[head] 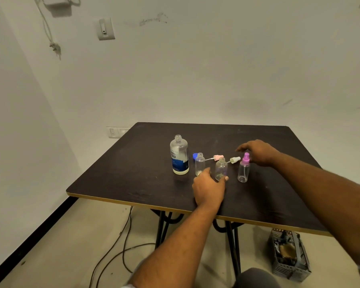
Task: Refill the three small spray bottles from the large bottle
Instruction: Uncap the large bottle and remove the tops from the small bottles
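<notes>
The large bottle (179,155), uncapped with a blue label, stands upright on the dark table (133,163). Its blue cap (195,156) lies just behind to the right. Three small clear bottles stand in a row: one open (200,163), a middle open one (221,168), and a right one (244,169) with a purple spray top. A pink spray head (218,157) and a white spray head (235,159) lie behind them. My left hand (209,189) holds the base of the middle bottle. My right hand (258,151) hovers open behind the purple-topped bottle.
The table's near edge (154,207) has a light trim. Cables (125,242) trail on the floor under the left side. A grey crate (289,254) with odds and ends sits on the floor at the right.
</notes>
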